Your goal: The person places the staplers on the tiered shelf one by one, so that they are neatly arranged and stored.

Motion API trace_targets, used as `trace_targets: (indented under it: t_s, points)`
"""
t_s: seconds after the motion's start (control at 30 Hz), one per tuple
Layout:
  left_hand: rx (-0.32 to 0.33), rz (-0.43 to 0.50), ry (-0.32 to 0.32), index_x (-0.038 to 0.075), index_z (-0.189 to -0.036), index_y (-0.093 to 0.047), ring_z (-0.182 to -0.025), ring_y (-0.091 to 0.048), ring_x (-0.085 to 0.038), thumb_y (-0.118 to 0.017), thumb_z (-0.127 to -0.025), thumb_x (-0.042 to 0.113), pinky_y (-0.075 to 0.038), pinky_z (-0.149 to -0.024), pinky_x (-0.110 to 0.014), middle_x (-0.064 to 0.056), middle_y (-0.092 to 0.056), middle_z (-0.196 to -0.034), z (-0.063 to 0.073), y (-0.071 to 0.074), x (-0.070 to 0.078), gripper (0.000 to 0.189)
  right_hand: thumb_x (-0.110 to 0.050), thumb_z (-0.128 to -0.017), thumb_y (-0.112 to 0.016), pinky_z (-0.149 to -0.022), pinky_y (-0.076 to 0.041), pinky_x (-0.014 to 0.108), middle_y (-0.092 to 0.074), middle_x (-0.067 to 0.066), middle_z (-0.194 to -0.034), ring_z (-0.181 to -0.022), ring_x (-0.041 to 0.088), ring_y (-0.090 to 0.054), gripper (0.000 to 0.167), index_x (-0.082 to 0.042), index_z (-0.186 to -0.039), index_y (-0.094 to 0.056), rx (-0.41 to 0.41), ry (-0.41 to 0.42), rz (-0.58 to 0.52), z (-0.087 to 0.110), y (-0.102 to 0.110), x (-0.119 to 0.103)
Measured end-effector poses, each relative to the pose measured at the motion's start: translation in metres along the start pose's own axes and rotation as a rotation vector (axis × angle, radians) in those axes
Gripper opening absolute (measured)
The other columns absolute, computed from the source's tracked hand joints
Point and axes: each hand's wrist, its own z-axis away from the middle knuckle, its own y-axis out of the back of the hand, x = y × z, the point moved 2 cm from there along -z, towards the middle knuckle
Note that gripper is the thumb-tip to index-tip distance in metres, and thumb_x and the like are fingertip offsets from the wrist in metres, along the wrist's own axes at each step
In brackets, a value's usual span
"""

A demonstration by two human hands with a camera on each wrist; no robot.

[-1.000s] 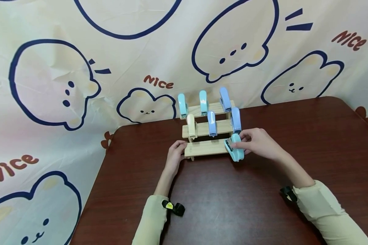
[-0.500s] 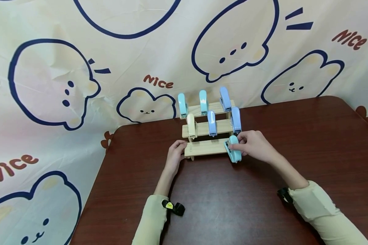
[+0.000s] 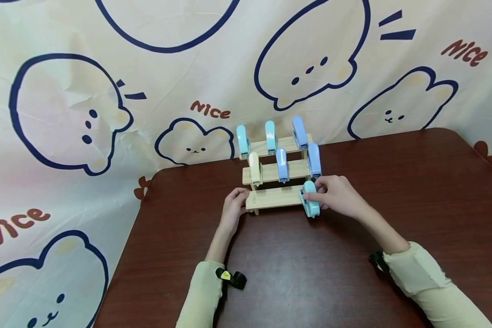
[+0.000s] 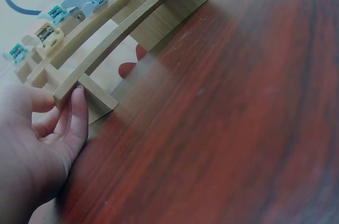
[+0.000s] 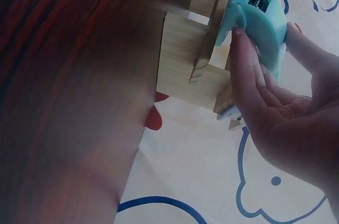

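My right hand pinches a small teal stapler between thumb and fingers at the right end of the lowest shelf of a pale wooden three-step rack. In the right wrist view, the teal stapler sits close over the shelf end, its spring showing. My left hand grips the left end of that same shelf. The left wrist view shows its thumb above the board and fingertips beneath. A cream stapler and two blue staplers, one central, stand on the middle shelf.
On the top shelf stand two teal staplers, one at the left end, and a blue stapler. The rack is near the back of a dark wooden table. A printed cloth hangs behind it.
My right hand has brought the teal stapler slightly left and turned it more upright over the end of the lowest shelf. The left hand keeps its grip on the rack.
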Motion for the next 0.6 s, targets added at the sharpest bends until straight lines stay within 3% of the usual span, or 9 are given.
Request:
trace_targets:
  t_s: [0.6]
  points:
    - [-0.003,-0.003,-0.001,-0.005,-0.111,-0.061,-0.072,-0.061,-0.013,-0.057,-0.104,0.014,-0.052,-0.058,-0.025,-0.008,-0.063,-0.099,0.0018,-0.0014,0.0026,0.020,-0.026,-0.096,-0.077,-0.064,-0.060,0.034,-0.065,0.006,-0.075,-0.065,0.018,-0.067,0.027,0.000,-0.097,-0.066,-0.004,-0.019,-0.001,-0.0021,-0.0024,0.0025]
